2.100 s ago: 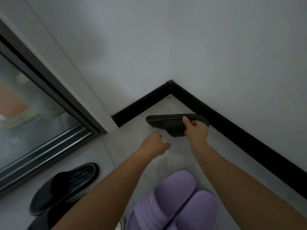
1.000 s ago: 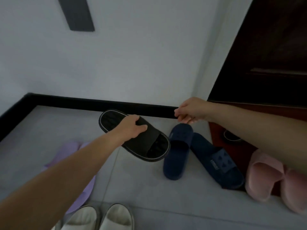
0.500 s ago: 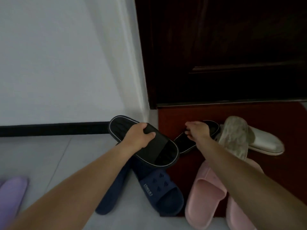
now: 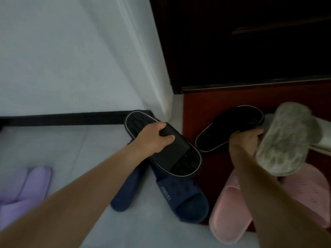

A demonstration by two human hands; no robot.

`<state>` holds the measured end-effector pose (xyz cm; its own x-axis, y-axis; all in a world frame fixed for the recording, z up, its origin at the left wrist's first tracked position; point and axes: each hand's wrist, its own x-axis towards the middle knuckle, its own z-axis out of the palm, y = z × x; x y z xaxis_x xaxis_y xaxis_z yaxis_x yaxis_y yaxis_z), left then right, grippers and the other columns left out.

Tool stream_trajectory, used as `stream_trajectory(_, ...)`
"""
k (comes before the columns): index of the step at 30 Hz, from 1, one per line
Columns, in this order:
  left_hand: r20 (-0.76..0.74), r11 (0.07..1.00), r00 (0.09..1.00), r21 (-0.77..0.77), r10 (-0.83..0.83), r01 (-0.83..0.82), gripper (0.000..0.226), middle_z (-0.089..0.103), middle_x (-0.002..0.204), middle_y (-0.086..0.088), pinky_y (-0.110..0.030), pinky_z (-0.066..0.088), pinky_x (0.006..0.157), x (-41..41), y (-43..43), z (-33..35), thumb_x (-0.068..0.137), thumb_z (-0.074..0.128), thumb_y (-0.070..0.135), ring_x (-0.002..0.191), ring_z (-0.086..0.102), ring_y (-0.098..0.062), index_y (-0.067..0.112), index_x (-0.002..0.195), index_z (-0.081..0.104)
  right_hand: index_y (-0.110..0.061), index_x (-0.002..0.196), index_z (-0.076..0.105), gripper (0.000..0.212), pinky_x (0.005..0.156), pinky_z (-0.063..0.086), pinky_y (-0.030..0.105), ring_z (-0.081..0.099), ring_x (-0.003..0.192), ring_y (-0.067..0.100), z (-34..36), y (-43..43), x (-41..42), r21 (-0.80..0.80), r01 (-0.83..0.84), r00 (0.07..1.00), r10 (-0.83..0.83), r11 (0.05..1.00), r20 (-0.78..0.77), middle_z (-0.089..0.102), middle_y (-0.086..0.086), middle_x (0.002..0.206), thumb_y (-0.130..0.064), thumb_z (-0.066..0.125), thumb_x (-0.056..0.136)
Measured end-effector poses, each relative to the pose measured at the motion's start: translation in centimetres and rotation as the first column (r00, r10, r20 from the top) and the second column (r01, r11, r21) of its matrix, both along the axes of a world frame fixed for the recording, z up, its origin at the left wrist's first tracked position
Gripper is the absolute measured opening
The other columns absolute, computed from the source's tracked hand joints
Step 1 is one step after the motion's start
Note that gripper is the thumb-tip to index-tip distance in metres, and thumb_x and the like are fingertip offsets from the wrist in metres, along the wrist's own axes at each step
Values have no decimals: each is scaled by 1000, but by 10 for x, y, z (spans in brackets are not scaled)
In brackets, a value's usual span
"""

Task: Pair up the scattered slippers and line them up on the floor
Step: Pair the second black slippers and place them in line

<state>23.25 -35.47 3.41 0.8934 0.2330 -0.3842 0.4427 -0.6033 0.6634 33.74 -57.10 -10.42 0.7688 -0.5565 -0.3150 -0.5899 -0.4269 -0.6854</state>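
My left hand (image 4: pixel 154 138) is shut on a black slipper with a white rim (image 4: pixel 180 158) and holds it in the air above a navy pair (image 4: pixel 184 199). My right hand (image 4: pixel 245 140) grips the edge of the matching black slipper (image 4: pixel 232 126), which is tilted up over the red mat (image 4: pixel 200 108). A grey-soled white slipper (image 4: pixel 286 138) lies upside down right beside that hand, partly over the black one.
A pink pair (image 4: pixel 231 210) lies under my right forearm. A purple pair (image 4: pixel 23 190) is at the left edge. Another white slipper (image 4: pixel 322 138) sits at the far right. A dark door (image 4: pixel 250 42) and white wall (image 4: pixel 62 59) bound the floor.
My view has swung right from the corner to the door. My left hand carried the black slipper along. My right hand has closed on the second black slipper and raised its edge.
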Motion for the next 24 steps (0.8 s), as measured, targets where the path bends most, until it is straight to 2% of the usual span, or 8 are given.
stream_trajectory(5,9,999,999,-20,41,-41,6,63,79,7,-7,47,52,-45,37,10,84,65,19,69,59,-3,22,84,61,-13,133,29,49,86,46,48,55,108,45,19,17,-11,-101,-218,952,235,971,197,50,24,129,-16,48,89)
stream_trajectory(9,-74,993,995,93,-68,75,9,64,85,-2,-22,51,65,-90,62,19,82,64,22,79,62,-14,16,88,62,-20,130,31,48,85,46,46,56,105,40,58,26,-34,-153,-391,845,420,908,331,53,20,125,-11,48,85)
stream_trajectory(11,-107,991,991,91,-84,93,15,66,89,-5,-29,53,71,-119,76,24,80,65,21,82,64,-18,13,93,63,-21,127,32,49,85,47,46,57,103,39,86,43,-49,-187,-533,730,560,825,392,56,19,120,-10,50,84)
stream_trajectory(13,-140,985,982,94,-131,144,17,66,86,-2,-26,51,66,-155,87,27,78,65,24,77,64,-14,15,93,63,-21,124,33,50,84,48,46,57,100,38,111,63,-69,-240,-656,595,686,716,420,57,18,116,-8,53,81)
stream_trajectory(16,-210,961,946,75,-246,266,17,61,77,5,-15,44,53,-210,100,17,76,66,30,67,60,-9,19,88,59,-21,124,37,53,87,49,48,56,104,34,134,86,-109,-345,-776,403,836,528,374,53,13,122,-4,56,78)
stream_trajectory(19,-293,943,907,47,-301,329,20,62,80,9,-18,48,59,-264,106,-5,71,63,42,72,63,-10,35,86,51,-12,126,42,57,76,53,52,58,98,38,147,104,-144,-478,-831,176,949,286,263,49,16,125,4,59,74)
stream_trajectory(21,-313,937,895,37,-318,346,23,60,81,9,-23,49,65,-291,103,-22,69,60,45,75,62,-12,37,88,51,-8,125,43,58,73,54,51,58,95,43,156,112,-157,-544,-817,100,977,190,190,48,19,124,7,60,72)
stream_trajectory(24,-303,948,907,33,-293,317,30,61,81,5,-27,49,68,-322,98,-45,70,59,42,77,60,-15,28,96,55,-5,125,44,56,81,46,46,54,104,42,164,122,-170,-560,-808,78,975,184,208,50,22,123,8,57,72)
